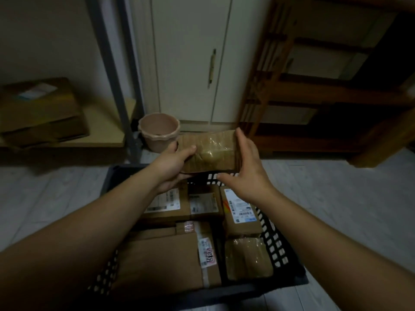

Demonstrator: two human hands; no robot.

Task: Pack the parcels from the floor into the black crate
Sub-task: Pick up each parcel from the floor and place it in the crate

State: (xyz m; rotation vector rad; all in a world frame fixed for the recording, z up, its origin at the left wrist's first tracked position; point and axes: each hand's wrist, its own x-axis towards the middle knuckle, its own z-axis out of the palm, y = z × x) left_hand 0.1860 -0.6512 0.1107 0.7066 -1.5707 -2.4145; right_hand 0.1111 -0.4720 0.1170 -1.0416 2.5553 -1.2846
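The taped brown parcel [210, 151] is held in the air over the far edge of the black crate [289, 263], not yet set down. The left hand [173, 164] grips its left end, thumb lying across the front face. The right hand [244, 167] spans the right end, with the fingers up along the side and the thumb under the bottom edge. The crate looks nearly full: a big flat box [157, 261] and a shiny taped packet [247, 259] fill the near half, and three labelled boxes [240, 212] stand across the far half. So most of the packing seems done, and this parcel will probably have to go on top. The pale floor [348, 209] around the crate shows no other parcels in view. A cardboard box [40, 108] sits on a low shelf to the left, and whether it counts as a parcel is unclear. A pink pot [159, 131] stands behind the crate.
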